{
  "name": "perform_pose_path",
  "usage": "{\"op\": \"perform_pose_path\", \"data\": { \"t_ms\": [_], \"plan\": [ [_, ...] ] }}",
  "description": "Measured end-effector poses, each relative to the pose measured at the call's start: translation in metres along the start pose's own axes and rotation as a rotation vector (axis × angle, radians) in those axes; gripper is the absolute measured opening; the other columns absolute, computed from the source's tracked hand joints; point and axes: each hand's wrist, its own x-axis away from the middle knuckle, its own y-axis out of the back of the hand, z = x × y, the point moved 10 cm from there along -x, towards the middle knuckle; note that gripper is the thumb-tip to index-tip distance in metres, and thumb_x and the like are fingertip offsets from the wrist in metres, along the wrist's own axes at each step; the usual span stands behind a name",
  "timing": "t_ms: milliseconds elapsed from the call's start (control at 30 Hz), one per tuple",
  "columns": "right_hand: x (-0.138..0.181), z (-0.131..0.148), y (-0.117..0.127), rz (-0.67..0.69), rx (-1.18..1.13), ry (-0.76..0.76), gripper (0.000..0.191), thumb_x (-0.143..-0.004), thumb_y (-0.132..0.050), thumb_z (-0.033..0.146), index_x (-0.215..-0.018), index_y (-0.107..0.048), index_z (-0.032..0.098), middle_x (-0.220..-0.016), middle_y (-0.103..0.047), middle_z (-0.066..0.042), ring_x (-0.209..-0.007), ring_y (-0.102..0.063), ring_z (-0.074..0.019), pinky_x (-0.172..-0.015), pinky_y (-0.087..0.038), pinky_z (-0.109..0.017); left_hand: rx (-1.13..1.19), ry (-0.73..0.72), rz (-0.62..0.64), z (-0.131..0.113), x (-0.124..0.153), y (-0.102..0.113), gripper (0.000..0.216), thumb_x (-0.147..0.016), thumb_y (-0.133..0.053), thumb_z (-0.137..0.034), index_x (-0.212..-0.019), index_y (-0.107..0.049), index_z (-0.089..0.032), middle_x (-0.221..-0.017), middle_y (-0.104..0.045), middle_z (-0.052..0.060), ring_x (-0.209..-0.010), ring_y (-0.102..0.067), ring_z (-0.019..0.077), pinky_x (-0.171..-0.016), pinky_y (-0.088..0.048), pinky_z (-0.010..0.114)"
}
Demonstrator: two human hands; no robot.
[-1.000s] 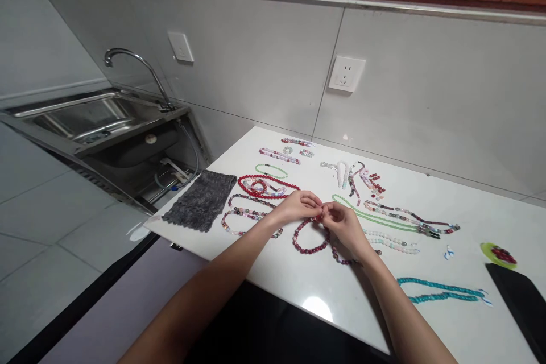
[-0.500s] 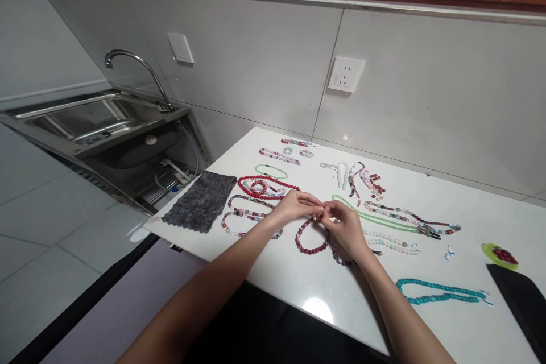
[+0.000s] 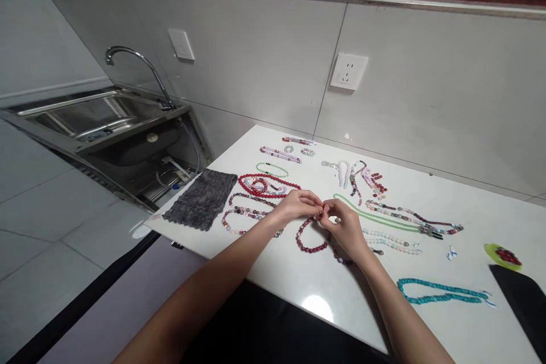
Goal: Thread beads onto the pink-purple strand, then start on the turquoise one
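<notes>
My left hand (image 3: 301,205) and my right hand (image 3: 342,222) meet fingertip to fingertip above the white counter (image 3: 273,264). Both pinch the upper end of a dark red bead string (image 3: 307,248), whose lower loop hangs down to the counter. The exact spot they grip is hidden by the fingers. Partly under my right hand lies another dark bead string (image 3: 341,260). Left of my left hand are multicoloured bead strings (image 3: 251,213) and a bright red bead necklace (image 3: 273,176). A long green bead string (image 3: 375,218) runs behind my right hand.
A dark grey cloth (image 3: 200,199) lies at the counter's left end, beside a steel sink (image 3: 85,116) with a faucet (image 3: 140,60). To the right are turquoise beads (image 3: 439,298), a yellow-green dish (image 3: 490,250) of red beads and a black flat object (image 3: 518,301). Pale bead strings (image 3: 392,242) lie nearer.
The view has shifted slightly. Both hands stay pinched together at the bead string, with only small finger movement.
</notes>
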Motion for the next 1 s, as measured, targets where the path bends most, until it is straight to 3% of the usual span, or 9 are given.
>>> {"op": "perform_pose_path", "data": {
  "t_ms": [167,367,600,833,1000],
  "plan": [
    [0.000,0.000,0.002,-0.001,-0.018,-0.009,0.006,-0.081,-0.054,0.025,-0.083,-0.057,0.021,-0.087,-0.064,-0.006,-0.076,-0.059,-0.0187,-0.071,-0.048,-0.032,-0.026,0.038,0.008,0.005,-0.002,0.000,0.026,-0.060,-0.077,-0.014,-0.084,-0.069,-0.010,-0.074,-0.067,0.007,-0.070,-0.062,0.0131,-0.066,-0.047,0.024],
    [0.000,0.000,0.003,0.002,-0.013,0.004,0.004,-0.080,-0.053,0.023,-0.081,-0.056,0.021,-0.087,-0.063,-0.005,-0.076,-0.059,-0.0181,-0.071,-0.047,-0.031,-0.110,0.037,0.001,0.006,-0.003,0.002,0.026,-0.059,-0.076,-0.016,-0.084,-0.069,-0.011,-0.076,-0.068,0.007,-0.072,-0.062,0.0136,-0.063,-0.044,0.023],
    [0.000,-0.002,0.002,0.023,-0.026,-0.012,0.003,-0.080,-0.053,0.024,-0.080,-0.055,0.021,-0.086,-0.062,-0.005,-0.076,-0.058,-0.0184,-0.071,-0.046,-0.032,-0.139,0.036,0.018,0.007,-0.001,0.000,0.019,-0.059,-0.071,-0.014,-0.076,-0.063,-0.013,-0.064,-0.062,0.000,-0.057,-0.052,0.0083,-0.053,-0.035,0.020],
    [0.000,0.002,0.003,0.020,-0.039,-0.010,0.006,-0.082,-0.052,0.026,-0.081,-0.055,0.021,-0.089,-0.063,-0.006,-0.078,-0.059,-0.0185,-0.072,-0.046,-0.031,-0.081,0.008,0.007,0.002,0.000,0.000,0.018,-0.059,-0.070,-0.014,-0.075,-0.060,-0.012,-0.072,-0.065,0.004,-0.064,-0.057,0.0104,-0.060,-0.040,0.022],
    [-0.001,-0.001,0.006,0.013,-0.041,-0.040,0.014,-0.085,-0.050,0.028,-0.092,-0.058,0.020,-0.097,-0.064,-0.008,-0.080,-0.060,-0.0187,-0.074,-0.047,-0.032,-0.052,0.044,0.014,-0.003,0.004,-0.002,0.021,-0.058,-0.072,-0.015,-0.074,-0.059,-0.012,-0.072,-0.063,0.003,-0.062,-0.054,0.0093,-0.061,-0.039,0.023]
  ]
}}
